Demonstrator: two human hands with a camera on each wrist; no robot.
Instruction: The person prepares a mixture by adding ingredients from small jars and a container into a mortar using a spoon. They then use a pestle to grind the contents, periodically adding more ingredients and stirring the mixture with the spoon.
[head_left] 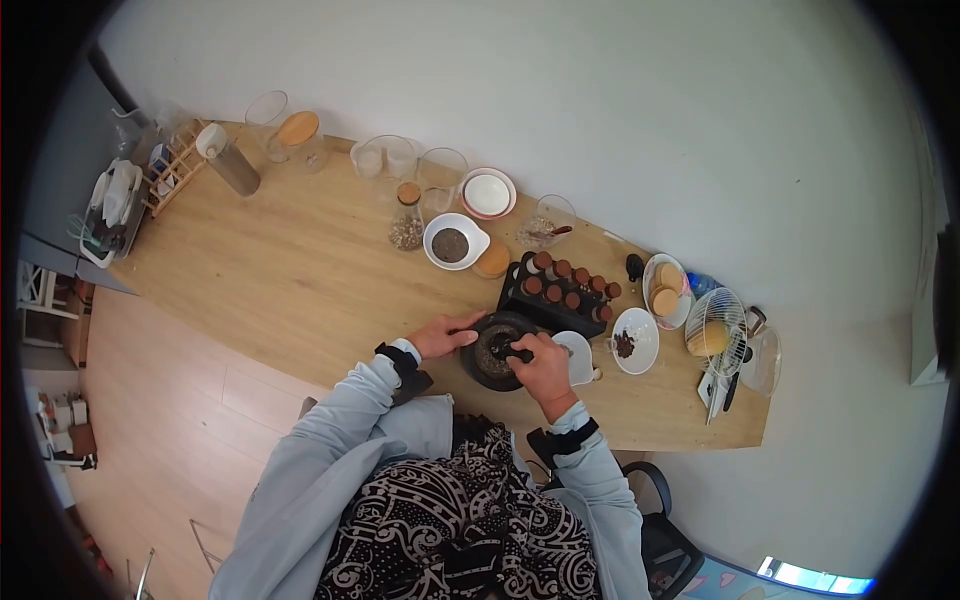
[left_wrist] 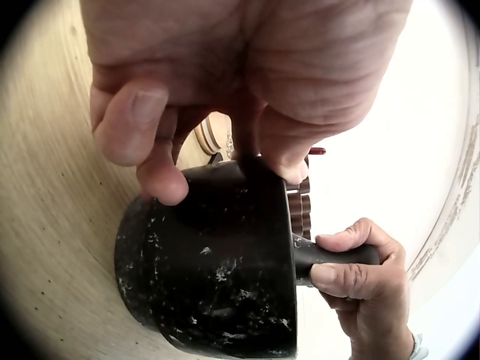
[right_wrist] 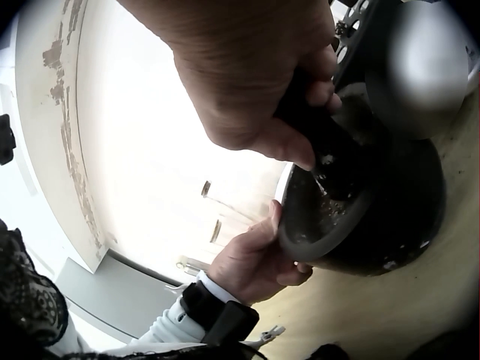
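A black stone mortar (head_left: pixel 484 383) with pale scuffs stands near the table's front edge, ground brownish bits inside it. My left hand (head_left: pixel 441 337) holds the mortar by its rim; in the left wrist view its thumb (left_wrist: pixel 291 166) lies at the rim and its fingers lie along the outer wall. My right hand (head_left: pixel 546 372) grips a dark pestle (left_wrist: pixel 337 256), whose lower end is down inside the bowl. Seen from the right wrist, the pestle tilts against the inner side among the crumbs. A white bowl (head_left: pixel 577 360) sits just right of the mortar.
Behind the mortar is a black rack (head_left: pixel 518 298) of brown-capped tubes. A white bowl of dark pieces (head_left: pixel 646 355) stands to the right, near a wire whisk-like rack (head_left: pixel 722 312). Further back are a spouted white bowl (head_left: pixel 480 243), a corked jar (head_left: pixel 407 228) and a flask (head_left: pixel 232 168).
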